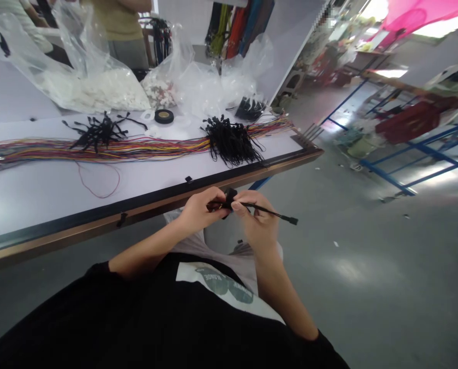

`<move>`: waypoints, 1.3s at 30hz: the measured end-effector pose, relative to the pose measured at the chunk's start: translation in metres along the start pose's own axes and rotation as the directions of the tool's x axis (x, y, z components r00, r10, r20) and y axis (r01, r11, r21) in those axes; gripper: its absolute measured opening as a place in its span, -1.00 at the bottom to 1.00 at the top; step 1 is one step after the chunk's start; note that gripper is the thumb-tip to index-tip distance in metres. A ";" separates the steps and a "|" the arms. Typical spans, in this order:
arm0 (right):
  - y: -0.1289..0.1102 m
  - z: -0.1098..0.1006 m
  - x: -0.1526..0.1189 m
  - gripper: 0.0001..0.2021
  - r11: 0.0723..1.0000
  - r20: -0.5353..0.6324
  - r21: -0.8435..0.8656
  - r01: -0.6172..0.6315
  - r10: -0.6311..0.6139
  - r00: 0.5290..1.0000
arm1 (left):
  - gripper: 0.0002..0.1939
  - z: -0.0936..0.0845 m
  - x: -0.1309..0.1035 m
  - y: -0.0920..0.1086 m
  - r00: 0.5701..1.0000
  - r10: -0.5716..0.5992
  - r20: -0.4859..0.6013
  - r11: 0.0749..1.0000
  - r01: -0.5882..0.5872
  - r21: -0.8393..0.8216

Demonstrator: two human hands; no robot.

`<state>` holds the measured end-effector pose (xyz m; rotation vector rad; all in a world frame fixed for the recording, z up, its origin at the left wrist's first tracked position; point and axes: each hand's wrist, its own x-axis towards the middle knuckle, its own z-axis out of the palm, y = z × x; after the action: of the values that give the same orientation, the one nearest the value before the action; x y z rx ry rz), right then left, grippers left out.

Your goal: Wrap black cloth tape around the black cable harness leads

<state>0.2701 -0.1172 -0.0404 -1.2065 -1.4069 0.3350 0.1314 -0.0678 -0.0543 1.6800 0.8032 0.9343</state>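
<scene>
In front of my lap, just off the table's front edge, both hands meet around a short black cable point(272, 210). Its connector end points out to the right, past my right hand point(260, 218), whose thumb and fingers pinch the cable. My left hand point(201, 210) is closed on its other end, with the fingertips nearly touching those of the right. Between the fingertips a wider black piece point(231, 196) stands up; whether it is tape or a plug, I cannot make out. The left fingers partly cover the cable's end.
On the white table point(152, 177) lie long coloured wires point(159, 149), a large black cable bundle point(232, 141), a smaller one point(100, 132) and a black tape roll point(164, 116). Clear bags point(94, 89) of white parts stand behind. A person point(124, 36) is across the table; a blue-framed rack point(424, 148) stands right.
</scene>
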 end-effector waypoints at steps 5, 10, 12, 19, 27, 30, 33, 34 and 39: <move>-0.003 0.004 -0.005 -0.91 0.974 0.035 -0.092 -0.205 0.209 0.977 | -0.93 0.004 -0.002 -0.004 0.989 0.124 -0.075 0.983 -0.112 0.149; 0.000 0.009 -0.008 -0.90 0.982 -0.038 -0.188 -0.032 0.025 0.999 | -0.79 0.001 -0.003 0.002 0.990 -0.103 -0.093 0.976 0.082 -0.202; -0.001 0.009 -0.008 -0.90 0.981 -0.012 -0.189 0.046 -0.049 0.999 | -0.71 -0.005 0.000 0.005 0.979 -0.202 0.019 0.886 0.191 -0.422; 0.001 0.015 -0.010 -0.83 0.979 -0.001 0.055 -0.194 0.194 0.981 | -0.54 -0.011 0.009 -0.009 0.942 -0.218 0.256 0.683 0.334 -0.649; 0.013 0.005 0.007 -0.76 0.846 -0.047 0.282 -0.452 0.483 0.875 | -0.27 -0.020 -0.010 -0.005 0.968 0.036 0.250 0.864 0.096 -0.495; 0.005 -0.003 0.009 -0.80 0.909 -0.002 0.098 -0.405 0.407 0.913 | -0.16 -0.030 -0.005 -0.003 0.855 0.243 0.458 0.905 -0.029 -0.425; -0.001 -0.005 0.008 -0.80 0.941 -0.027 0.020 -0.337 0.338 0.941 | -0.37 -0.028 0.000 -0.002 0.901 0.217 0.376 0.929 -0.072 -0.362; -0.001 -0.004 0.007 -0.79 0.948 -0.028 0.011 -0.319 0.319 0.947 | -0.47 -0.024 0.001 -0.002 0.939 0.158 0.306 0.946 -0.055 -0.320; 0.001 0.001 0.003 -0.77 0.967 -0.019 0.037 -0.251 0.252 0.968 | -0.82 -0.005 0.002 0.005 0.996 0.065 0.063 0.993 -0.071 0.091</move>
<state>0.2706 -0.1135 -0.0397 -1.3589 -1.2242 0.5175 0.1284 -0.0647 -0.0479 1.8174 0.7632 0.9004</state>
